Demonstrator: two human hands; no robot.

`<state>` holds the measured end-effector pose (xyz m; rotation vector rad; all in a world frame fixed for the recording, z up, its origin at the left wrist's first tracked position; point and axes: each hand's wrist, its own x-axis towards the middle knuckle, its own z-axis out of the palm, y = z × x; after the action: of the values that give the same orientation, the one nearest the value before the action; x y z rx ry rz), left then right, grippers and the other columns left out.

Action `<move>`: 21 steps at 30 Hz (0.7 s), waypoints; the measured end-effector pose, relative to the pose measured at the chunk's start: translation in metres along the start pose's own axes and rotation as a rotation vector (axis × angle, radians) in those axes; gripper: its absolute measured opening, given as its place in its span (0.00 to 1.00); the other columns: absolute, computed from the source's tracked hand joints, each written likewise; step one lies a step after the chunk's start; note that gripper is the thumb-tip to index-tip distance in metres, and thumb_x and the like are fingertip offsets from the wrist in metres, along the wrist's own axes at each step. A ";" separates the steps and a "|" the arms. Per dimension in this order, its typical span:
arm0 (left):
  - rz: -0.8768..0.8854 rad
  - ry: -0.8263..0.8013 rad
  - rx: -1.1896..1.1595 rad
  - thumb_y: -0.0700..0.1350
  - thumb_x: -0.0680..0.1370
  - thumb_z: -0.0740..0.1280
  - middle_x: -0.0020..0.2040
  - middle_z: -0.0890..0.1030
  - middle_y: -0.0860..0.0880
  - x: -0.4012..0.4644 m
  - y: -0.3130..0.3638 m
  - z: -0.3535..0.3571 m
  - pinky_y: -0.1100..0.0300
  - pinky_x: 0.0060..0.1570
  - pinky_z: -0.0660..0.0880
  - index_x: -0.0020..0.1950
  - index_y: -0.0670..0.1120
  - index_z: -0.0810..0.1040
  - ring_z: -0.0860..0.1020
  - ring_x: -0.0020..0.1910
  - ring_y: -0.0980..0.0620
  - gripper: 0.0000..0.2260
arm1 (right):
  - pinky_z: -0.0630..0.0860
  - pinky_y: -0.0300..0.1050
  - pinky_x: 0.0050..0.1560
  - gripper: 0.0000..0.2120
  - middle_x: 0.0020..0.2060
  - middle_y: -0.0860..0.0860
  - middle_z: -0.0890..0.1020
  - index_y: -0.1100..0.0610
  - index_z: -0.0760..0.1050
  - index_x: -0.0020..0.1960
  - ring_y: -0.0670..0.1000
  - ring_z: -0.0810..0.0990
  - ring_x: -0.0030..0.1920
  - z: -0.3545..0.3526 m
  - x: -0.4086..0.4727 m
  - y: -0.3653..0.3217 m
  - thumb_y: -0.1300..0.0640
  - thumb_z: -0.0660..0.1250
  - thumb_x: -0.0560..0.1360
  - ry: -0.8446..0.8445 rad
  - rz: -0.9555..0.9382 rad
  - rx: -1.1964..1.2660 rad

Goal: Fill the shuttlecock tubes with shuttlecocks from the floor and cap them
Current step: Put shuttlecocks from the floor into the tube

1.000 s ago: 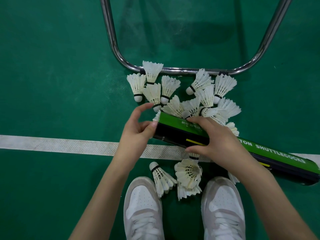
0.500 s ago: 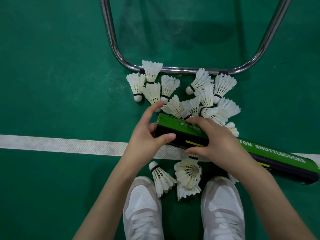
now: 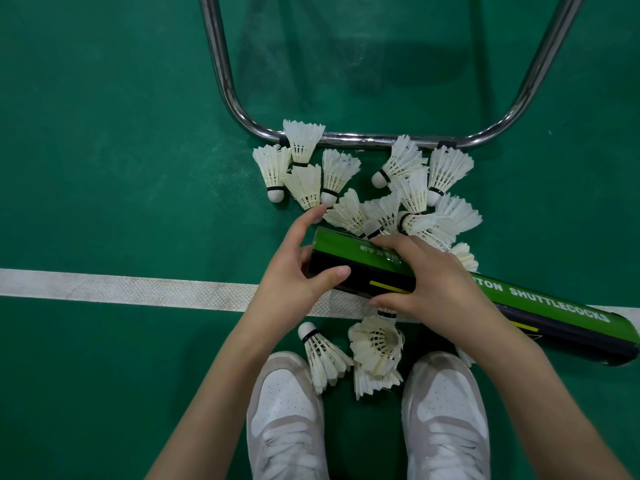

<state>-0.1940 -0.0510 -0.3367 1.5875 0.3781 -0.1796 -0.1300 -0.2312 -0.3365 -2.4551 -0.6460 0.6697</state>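
- Green-and-black shuttlecock tube (image 3: 554,306) lies across the white line (image 3: 121,289) on the floor; your right hand (image 3: 436,289) grips its middle, hiding part of the print.
- Your left hand (image 3: 294,282) cups the tube's near end, thumb on it; you cannot see whether a cap is on.
- Loose shuttlecocks (image 3: 339,171) crowd against the metal frame (image 3: 363,140).

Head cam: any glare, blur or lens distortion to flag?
Head view: sharp, no motion blur on the left hand or right hand; wide-angle bowing curves the white line; specular streaks on the chrome tube frame; soft, even light with only faint shadows on the green floor; tube lettering legible.
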 end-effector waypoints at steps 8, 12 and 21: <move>-0.009 -0.076 -0.033 0.32 0.77 0.65 0.61 0.76 0.48 0.001 -0.003 0.001 0.58 0.58 0.75 0.69 0.58 0.65 0.77 0.58 0.51 0.28 | 0.67 0.51 0.59 0.34 0.60 0.43 0.72 0.42 0.63 0.66 0.48 0.71 0.57 0.001 0.000 0.000 0.43 0.73 0.63 -0.004 -0.003 0.004; -0.022 -0.114 -0.043 0.31 0.77 0.64 0.62 0.75 0.55 0.001 -0.003 -0.002 0.62 0.59 0.74 0.72 0.53 0.63 0.76 0.59 0.55 0.28 | 0.67 0.52 0.60 0.34 0.60 0.43 0.72 0.43 0.64 0.66 0.49 0.72 0.57 0.002 -0.001 0.000 0.43 0.73 0.63 -0.006 -0.012 0.008; 0.016 0.009 -0.040 0.35 0.75 0.68 0.51 0.82 0.49 0.003 -0.009 0.003 0.56 0.58 0.76 0.67 0.58 0.66 0.80 0.53 0.53 0.27 | 0.68 0.52 0.59 0.34 0.60 0.44 0.72 0.44 0.64 0.66 0.48 0.72 0.57 -0.002 0.000 -0.001 0.44 0.73 0.64 -0.008 0.009 0.027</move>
<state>-0.1942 -0.0538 -0.3457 1.5519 0.3740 -0.1520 -0.1286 -0.2313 -0.3348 -2.4326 -0.6253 0.6879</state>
